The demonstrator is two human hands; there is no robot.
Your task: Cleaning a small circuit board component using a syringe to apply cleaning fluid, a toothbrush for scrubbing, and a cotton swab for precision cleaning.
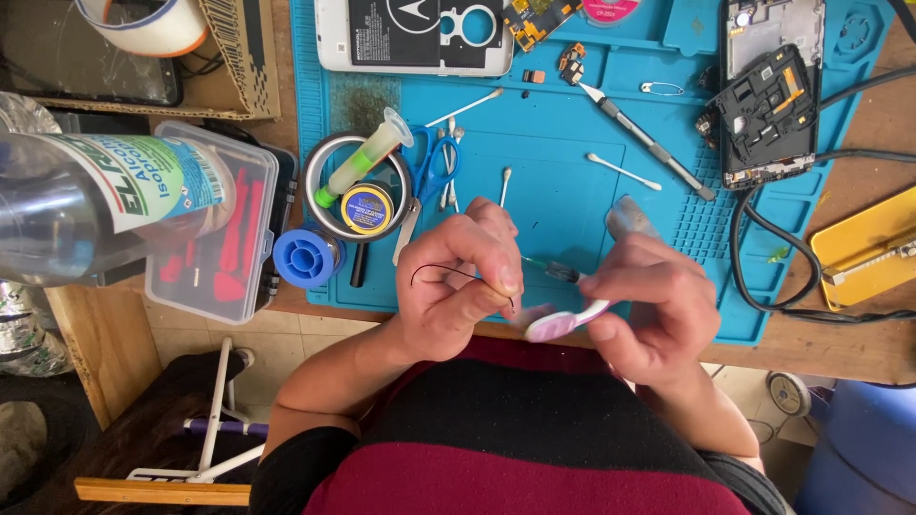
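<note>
My left hand [458, 281] pinches a thin dark wire [434, 271] that loops out to the left, with a small dark part at its fingertips. My right hand [658, 305] grips a pink and white toothbrush [565, 322], its head pointing left toward the left hand. A green-tipped tool [558, 271] lies between the two hands, over the front edge of the blue work mat [563, 205].
On the mat lie a phone back [410, 38], an opened phone frame [768, 114], a scalpel [644, 138], blue scissors [431, 172], cotton swabs [622, 172] and a round tin holding a syringe [358, 186]. Left stand an alcohol bottle [105, 195] and a clear box [215, 224].
</note>
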